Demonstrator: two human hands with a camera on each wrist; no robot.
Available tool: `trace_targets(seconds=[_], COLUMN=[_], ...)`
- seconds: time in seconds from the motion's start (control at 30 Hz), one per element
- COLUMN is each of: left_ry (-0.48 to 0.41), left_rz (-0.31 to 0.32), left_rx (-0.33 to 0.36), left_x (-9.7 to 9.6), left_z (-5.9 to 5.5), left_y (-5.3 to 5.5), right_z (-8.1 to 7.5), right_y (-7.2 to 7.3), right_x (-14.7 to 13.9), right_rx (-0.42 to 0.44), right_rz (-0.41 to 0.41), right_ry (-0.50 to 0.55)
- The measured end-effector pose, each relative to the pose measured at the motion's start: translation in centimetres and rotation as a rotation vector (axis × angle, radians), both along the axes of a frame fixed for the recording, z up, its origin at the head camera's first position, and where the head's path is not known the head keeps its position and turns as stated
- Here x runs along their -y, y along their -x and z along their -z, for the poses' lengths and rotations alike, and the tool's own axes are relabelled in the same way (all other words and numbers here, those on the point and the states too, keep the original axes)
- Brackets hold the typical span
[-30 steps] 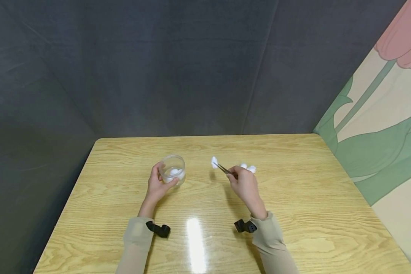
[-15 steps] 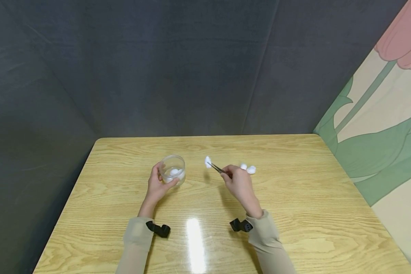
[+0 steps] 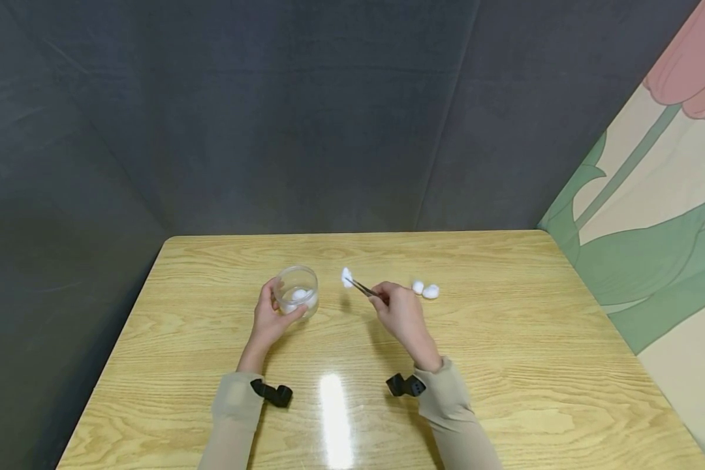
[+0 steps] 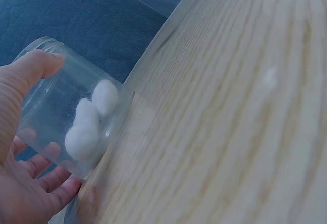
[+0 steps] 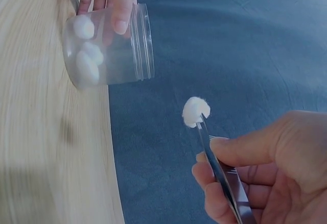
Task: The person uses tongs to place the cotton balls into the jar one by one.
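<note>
My left hand (image 3: 270, 321) grips a clear, open-topped jar (image 5: 120, 55) on the left of the table, thumb and fingers on opposite sides of its wall. Inside lie a few white cotton balls (image 5: 88, 67) near the bottom. In the right wrist view, my right hand (image 5: 286, 163) pinches a pair of metal tweezers (image 5: 220, 168). Their tips hold a single cotton ball (image 5: 193, 110), raised above the table and just right of the jar in the head view. Two more cotton balls (image 3: 431, 292) rest on the table, right of my right hand.
Both hands work over a wooden table (image 3: 534, 365) with a bright light reflection near its front. A dark cloth (image 3: 329, 130) hangs behind the back edge. To the right is a flower-patterned surface (image 3: 652, 274). Each wrist wears a black camera mount (image 3: 405, 385).
My right hand has moved left, bringing the tweezers and cotton ball closer to the jar. The two cotton balls on the table now show fully. My left hand and the jar stay put.
</note>
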State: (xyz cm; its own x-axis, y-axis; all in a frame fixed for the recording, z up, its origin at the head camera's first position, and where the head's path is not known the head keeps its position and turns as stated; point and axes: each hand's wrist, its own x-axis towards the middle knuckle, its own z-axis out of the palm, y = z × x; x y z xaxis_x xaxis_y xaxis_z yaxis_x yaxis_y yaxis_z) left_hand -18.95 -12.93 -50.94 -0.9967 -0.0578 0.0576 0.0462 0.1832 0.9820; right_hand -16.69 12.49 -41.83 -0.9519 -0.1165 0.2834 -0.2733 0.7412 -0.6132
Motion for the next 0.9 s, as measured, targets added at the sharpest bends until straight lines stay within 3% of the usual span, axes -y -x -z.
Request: trace_targets(seconds=[0.23,0.47,0.7,0.9], left_ry=[-0.025,-0.005,-0.008,0.002], left_rz=[0.008,0.022,0.004,-0.005], left_rx=[0.026,0.031,0.023,0.005], left_x=[0.1,-0.6,0.1,0.0], left_z=[-0.3,-3.3,0.0,0.0], left_y=[0.0,-1.4,0.0,0.0], right_z=[-0.2,-0.2,-0.2,-0.1], right_y=[0.2,0.4,0.4,0.7], right_x=[0.7,1.4,2.0,2.4], right_rx=[0.018,0.031,0.036,0.031], right_rz=[-0.014,-0.038,-0.054,-0.071], right_ry=[0.004,0.012,0.011,0.005])
